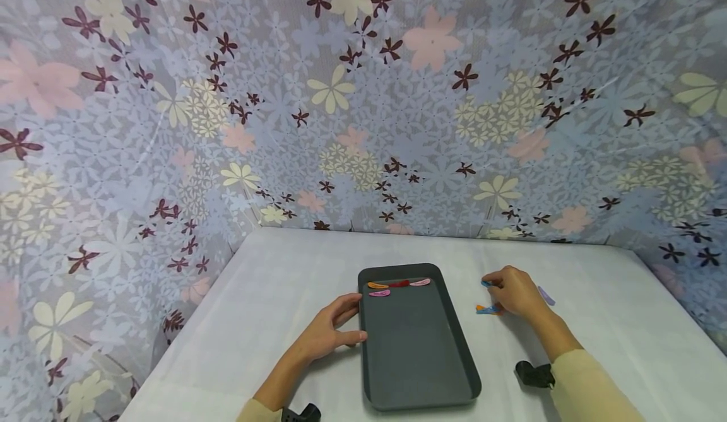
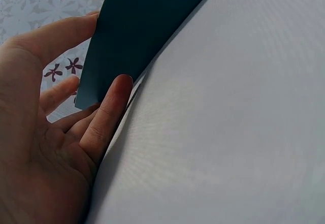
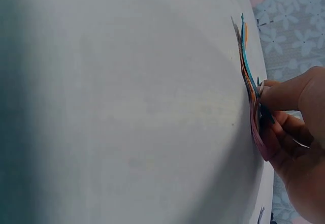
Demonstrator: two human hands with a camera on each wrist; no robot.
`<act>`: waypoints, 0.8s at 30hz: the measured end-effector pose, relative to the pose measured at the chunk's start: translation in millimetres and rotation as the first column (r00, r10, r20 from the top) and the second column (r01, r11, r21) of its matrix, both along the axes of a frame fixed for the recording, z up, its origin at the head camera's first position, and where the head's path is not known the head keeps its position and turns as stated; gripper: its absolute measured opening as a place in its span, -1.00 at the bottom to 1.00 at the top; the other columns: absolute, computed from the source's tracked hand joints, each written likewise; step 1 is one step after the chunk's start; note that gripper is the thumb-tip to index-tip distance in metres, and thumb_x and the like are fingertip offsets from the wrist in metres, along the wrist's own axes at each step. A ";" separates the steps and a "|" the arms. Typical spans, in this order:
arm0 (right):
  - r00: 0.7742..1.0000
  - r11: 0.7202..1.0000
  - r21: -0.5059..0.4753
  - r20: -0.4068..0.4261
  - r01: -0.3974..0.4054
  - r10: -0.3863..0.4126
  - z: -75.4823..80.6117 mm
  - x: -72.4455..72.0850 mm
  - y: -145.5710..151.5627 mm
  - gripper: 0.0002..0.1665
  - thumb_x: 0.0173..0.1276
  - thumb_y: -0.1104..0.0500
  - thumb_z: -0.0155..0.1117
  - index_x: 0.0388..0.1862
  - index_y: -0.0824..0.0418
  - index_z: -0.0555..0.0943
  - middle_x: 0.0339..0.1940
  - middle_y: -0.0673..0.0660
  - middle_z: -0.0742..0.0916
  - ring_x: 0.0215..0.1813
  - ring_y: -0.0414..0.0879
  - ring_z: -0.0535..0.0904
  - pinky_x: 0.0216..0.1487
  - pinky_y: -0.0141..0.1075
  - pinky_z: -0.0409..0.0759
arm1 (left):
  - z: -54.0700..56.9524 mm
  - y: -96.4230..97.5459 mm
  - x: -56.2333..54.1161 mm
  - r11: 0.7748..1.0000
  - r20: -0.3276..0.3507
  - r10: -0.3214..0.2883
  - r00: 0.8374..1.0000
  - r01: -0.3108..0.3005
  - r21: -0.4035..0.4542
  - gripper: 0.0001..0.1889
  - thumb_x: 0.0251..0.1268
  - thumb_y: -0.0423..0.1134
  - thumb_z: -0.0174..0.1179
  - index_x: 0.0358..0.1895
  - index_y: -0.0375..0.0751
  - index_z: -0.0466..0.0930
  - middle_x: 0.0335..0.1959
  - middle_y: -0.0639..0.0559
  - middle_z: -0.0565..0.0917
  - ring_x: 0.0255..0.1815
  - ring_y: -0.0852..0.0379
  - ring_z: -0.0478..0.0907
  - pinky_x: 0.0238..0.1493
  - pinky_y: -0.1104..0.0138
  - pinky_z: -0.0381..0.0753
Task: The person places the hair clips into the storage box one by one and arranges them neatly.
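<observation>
"Working outward, what do we record first?"

"We see the right hand (image 1: 514,291) pinching a blue clip (image 1: 486,282); the left hand (image 1: 334,330), fingers loosely parted, touches the left rim of the tray (image 1: 417,349) on the table (image 1: 295,270)."

"And progress?"

"We judge it partial: an orange clip (image 1: 377,286), a red clip (image 1: 400,283), a pale pink clip (image 1: 420,282) and a magenta clip (image 1: 379,293) lie in the tray's far end. Right of it, a blue-and-orange clip cluster (image 1: 487,310) and a lilac clip (image 1: 546,296) lie outside."
</observation>
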State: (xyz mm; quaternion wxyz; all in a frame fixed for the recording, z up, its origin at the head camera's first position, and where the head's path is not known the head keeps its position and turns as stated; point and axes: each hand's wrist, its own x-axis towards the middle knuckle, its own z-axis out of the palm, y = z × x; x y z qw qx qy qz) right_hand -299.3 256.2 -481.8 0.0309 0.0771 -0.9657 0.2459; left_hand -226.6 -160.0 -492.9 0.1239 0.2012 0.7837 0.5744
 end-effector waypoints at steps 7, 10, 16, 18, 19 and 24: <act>1.000 1.000 0.000 0.007 -0.005 0.005 0.3 1.2 0.4 -0.67 0.22 0.28 0.20 -0.03 0.26 0.68 -0.22 0.22 0.68 -0.25 -0.05 0.56 -0.23 -0.13 0.54 | -1.0 0.4 -0.3 1.000 0.004 0.001 1.000 -0.001 0.005 -0.16 0.07 -0.10 0.39 0.42 -0.06 0.15 0.44 -0.07 0.28 0.45 0.03 0.26 0.39 -0.01 0.24; 1.000 1.000 -0.009 0.012 0.001 -0.001 0.3 1.2 0.1 -0.67 0.23 0.28 0.20 -0.02 0.27 0.67 -0.21 0.22 0.72 -0.28 -0.07 0.57 -0.27 -0.15 0.55 | -1.4 0.6 -0.6 1.000 0.004 0.005 1.000 -0.005 0.003 -0.18 0.08 -0.13 0.38 0.42 -0.06 0.15 0.43 -0.06 0.29 0.44 0.03 0.26 0.38 -0.01 0.27; 0.999 0.999 -0.031 0.004 0.036 -0.036 0.8 2.2 -0.4 -0.68 0.23 0.26 0.24 -0.03 0.30 0.67 -0.26 0.20 0.77 -0.33 -0.08 0.63 -0.35 -0.19 0.57 | -1.2 1.3 -1.0 1.000 0.012 0.016 1.000 -0.016 -0.011 -0.20 0.10 -0.16 0.37 0.42 -0.02 0.16 0.44 -0.04 0.28 0.45 0.02 0.25 0.28 0.01 0.41; 0.999 0.999 -0.024 -0.019 0.037 -0.038 0.6 2.7 0.1 -0.68 0.21 0.26 0.26 -0.05 0.30 0.68 -0.27 0.19 0.78 -0.29 -0.05 0.65 -0.29 -0.14 0.58 | -0.9 1.4 -1.4 1.000 0.016 0.017 1.000 -0.017 -0.010 -0.20 0.10 -0.16 0.37 0.42 -0.02 0.16 0.44 -0.04 0.27 0.45 0.02 0.25 0.26 0.02 0.44; 0.999 0.999 -0.022 -0.027 0.039 -0.039 0.4 2.9 0.4 -0.69 0.21 0.26 0.26 -0.06 0.30 0.68 -0.27 0.19 0.78 -0.28 -0.05 0.65 -0.27 -0.13 0.58 | -0.9 1.4 -1.5 1.000 0.017 0.017 1.000 -0.017 -0.011 -0.20 0.11 -0.16 0.36 0.42 -0.02 0.16 0.44 -0.04 0.27 0.45 0.02 0.25 0.25 0.03 0.44; 0.999 0.997 -0.063 0.009 0.045 -0.044 0.3 3.9 -0.2 -0.67 0.24 0.26 0.23 -0.03 0.33 0.67 -0.23 0.25 0.77 -0.47 -0.18 0.63 -0.42 -0.26 0.58 | -1.4 0.8 -1.8 1.000 0.025 0.017 1.000 -0.017 -0.014 -0.20 0.10 -0.15 0.37 0.42 -0.01 0.16 0.44 -0.04 0.27 0.45 0.02 0.25 0.22 0.07 0.48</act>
